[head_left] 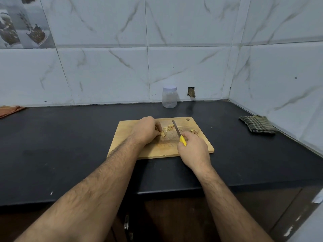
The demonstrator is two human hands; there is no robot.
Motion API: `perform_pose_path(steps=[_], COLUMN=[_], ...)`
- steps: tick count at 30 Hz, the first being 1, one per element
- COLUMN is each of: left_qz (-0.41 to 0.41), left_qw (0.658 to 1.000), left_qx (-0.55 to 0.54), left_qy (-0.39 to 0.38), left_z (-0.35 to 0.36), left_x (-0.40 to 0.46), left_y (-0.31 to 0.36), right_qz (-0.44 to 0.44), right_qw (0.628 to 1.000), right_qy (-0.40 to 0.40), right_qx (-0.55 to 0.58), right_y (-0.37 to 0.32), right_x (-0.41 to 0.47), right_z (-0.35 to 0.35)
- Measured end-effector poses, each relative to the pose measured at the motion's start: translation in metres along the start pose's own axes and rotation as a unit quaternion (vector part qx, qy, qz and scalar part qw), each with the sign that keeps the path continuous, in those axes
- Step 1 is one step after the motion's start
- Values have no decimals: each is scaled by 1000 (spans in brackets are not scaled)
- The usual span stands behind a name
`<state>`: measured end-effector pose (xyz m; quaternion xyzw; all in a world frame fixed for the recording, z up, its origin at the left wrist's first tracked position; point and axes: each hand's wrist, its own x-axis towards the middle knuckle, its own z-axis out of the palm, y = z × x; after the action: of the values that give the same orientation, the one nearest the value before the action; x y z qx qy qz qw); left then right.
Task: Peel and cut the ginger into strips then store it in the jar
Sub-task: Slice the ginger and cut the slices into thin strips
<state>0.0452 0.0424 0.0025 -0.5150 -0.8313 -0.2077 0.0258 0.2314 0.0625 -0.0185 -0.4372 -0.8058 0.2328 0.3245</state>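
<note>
My left hand (146, 131) is covering most of the ginger piece (162, 134), so I'm only seeing a small end poking out at the fingertips and can't tell how much is left or whether it's peeled. My right hand (193, 148) is hiding most of the knife (176, 129) handle, and the strips (170, 128) are reading too small to count. The orange cloth (10, 110) is getting cut off by the left edge.

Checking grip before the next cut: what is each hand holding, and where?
Right hand grips the knife by its yellow handle. Left hand pinches the ginger piece at its left end, against the cutting board.
</note>
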Motion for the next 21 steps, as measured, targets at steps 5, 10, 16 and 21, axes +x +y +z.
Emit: perform_pose_path(steps=[5, 10, 16, 21], left_qz=[32, 66, 71, 64], left_qw=[998, 985, 975, 989], left_qx=[-46, -120, -114, -46], left_qy=[-6, -103, -178, -125], left_z=[-7, -21, -21, -15], left_x=[-5, -14, -22, -24], left_y=[-1, 5, 4, 9], right_qz=[2, 2, 4, 13], right_qw=[1000, 1000, 999, 992], right_qy=[-6, -20, -47, -108], right_qx=[6, 16, -3, -56], right_y=[-1, -2, -5, -9], right_x=[-1, -3, -12, -16], right_z=[-1, -8, -21, -27])
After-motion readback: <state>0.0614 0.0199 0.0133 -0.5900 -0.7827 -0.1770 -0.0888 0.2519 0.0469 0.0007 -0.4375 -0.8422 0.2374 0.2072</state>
